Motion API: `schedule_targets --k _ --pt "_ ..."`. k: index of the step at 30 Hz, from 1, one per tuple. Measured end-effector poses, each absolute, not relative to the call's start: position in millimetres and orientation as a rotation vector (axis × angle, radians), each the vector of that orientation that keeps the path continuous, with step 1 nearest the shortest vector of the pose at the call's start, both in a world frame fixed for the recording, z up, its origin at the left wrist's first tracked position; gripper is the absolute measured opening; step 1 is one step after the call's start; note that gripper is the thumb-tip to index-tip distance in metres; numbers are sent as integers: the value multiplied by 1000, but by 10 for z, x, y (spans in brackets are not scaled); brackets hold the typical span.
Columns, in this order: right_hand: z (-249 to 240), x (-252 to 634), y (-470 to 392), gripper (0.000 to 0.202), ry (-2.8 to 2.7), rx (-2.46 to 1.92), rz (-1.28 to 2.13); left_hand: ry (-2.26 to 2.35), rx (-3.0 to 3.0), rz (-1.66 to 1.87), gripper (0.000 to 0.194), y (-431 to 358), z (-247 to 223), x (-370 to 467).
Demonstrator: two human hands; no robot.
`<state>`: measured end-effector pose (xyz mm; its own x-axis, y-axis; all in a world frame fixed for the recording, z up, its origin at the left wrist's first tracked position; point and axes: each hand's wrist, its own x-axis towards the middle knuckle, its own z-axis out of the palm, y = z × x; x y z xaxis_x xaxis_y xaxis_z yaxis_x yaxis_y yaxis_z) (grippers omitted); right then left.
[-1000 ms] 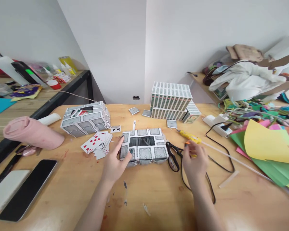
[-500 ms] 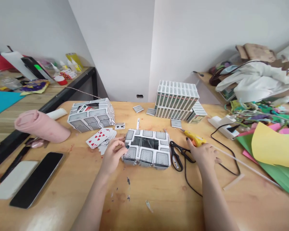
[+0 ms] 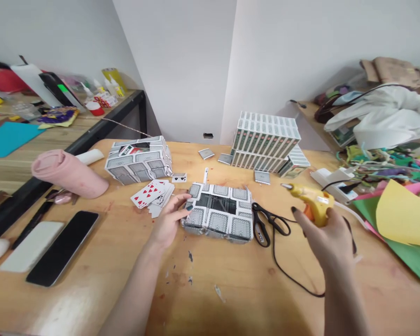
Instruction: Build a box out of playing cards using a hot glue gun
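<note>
My right hand [image 3: 331, 238] is wrapped round the handle of a yellow hot glue gun [image 3: 313, 198], lifted off the table with its nozzle pointing left. My left hand [image 3: 170, 219] grips the left end of a flat box covered in grey-backed playing cards [image 3: 217, 224], thumb and fingers at its edge. A dark rectangular opening shows in the top of that box. Black-handled scissors [image 3: 262, 231] lie against its right side. Loose playing cards [image 3: 149, 193] are fanned out to the left of the box, and a narrow card strip [image 3: 206, 175] lies behind it.
A second card-covered box [image 3: 140, 163] stands back left, and a stack of card packs [image 3: 266, 140] back right. A black cord [image 3: 294, 277] loops over the table. At left lie a phone [image 3: 63, 247] and a pink roll [image 3: 70, 175]; coloured paper [image 3: 406, 214] is at right.
My right hand has closed round the glue gun and raised it off the table, moving right. My left hand stays by the box's left end. The whole view has shifted slightly.
</note>
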<state>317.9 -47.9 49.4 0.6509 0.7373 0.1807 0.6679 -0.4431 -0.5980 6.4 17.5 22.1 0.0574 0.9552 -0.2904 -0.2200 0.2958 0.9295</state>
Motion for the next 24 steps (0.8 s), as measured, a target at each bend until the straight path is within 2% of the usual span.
schedule_targets --k 6,11,17,24 --pt "579 2307 -575 39 -1330 -2192 451 1096 843 1075 43 159 215 79" --pt "544 2039 -518 23 -1615 -2281 254 1068 791 1092 47 143 201 98" --pt "653 1930 -415 19 -1864 -2259 16 1048 752 1118 46 144 212 130" --pt "666 1820 -356 9 -2036 -2223 142 1030 746 1119 46 142 210 126"
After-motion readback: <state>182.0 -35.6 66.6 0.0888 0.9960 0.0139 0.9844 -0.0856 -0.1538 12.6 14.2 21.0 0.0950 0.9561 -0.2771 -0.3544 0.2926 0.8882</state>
